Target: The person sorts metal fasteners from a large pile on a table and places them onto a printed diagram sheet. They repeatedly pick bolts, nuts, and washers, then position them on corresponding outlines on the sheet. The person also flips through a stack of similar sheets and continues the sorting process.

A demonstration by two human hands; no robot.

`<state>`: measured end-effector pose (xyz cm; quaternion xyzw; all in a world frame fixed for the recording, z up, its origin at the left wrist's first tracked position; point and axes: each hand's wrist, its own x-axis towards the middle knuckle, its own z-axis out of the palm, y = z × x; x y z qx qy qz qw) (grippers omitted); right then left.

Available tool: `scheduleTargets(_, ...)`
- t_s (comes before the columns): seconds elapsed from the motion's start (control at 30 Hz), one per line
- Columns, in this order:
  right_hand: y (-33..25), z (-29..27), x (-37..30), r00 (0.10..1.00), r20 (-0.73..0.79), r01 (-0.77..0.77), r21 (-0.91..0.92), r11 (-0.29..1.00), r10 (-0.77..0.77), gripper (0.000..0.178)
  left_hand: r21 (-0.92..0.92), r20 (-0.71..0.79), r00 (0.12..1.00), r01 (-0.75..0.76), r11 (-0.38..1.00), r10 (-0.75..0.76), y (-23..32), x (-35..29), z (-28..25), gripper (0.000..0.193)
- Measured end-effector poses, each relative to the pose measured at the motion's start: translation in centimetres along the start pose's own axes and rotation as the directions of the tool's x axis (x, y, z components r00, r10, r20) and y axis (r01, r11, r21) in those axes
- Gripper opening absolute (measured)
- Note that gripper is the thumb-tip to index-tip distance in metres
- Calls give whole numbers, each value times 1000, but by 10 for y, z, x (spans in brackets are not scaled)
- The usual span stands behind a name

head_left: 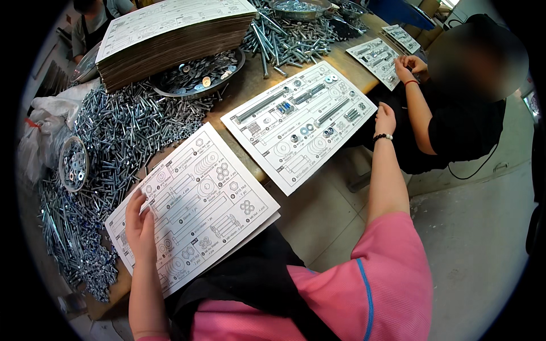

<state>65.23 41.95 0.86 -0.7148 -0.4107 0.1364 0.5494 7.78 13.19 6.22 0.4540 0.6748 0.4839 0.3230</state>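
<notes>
A white board printed with line drawings of bolts, nuts and washers (196,196) lies at the table edge in front of me, with no hardware seen on it. My left hand (140,228) rests over its left part, fingers loosely stretched and apart. Farther right, a second printed board (267,133) carries bolts, threaded rods, nuts, washers and small blue-marked pieces laid over its drawings. At that board's right corner my right hand (385,120) is closed, its fingers curled at the edge; the hand partly hides the grip.
Heaps of bolts and screws (131,119) cover the table's left side. A metal bowl of washers (199,74) sits below a tall board stack (170,45). At right, a co-worker (455,108) handles another filled board (375,59). More bolts (278,40) lie at the back.
</notes>
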Motion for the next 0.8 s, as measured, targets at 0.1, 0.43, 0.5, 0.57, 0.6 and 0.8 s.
scheduleTargets(0.1,-9,6,6,940,320,279,-512,812,-121,24,29,-82,997,19,999,-16,-22,-21,-17,36)
scheduleTargets(0.43,-7,10,14,917,394,327,-655,681,-61,27,307,-58,998,-1,952,20,-34,-32,-8,36)
scheduleTargets(0.5,-11,10,12,913,402,337,-643,688,-71,27,386,-26,998,-42,922,56,-34,-30,-5,36)
scheduleTargets(0.57,-13,10,10,906,414,358,-635,685,-89,26,480,18,994,-101,871,105,-35,-29,-5,36)
scheduleTargets(0.6,-13,10,10,904,416,363,-620,696,-102,25,491,26,994,-106,865,106,-33,-29,-5,36)
scheduleTargets(0.8,-11,10,9,886,449,387,-575,721,-118,23,470,14,999,-48,881,47,-51,-30,-5,34)
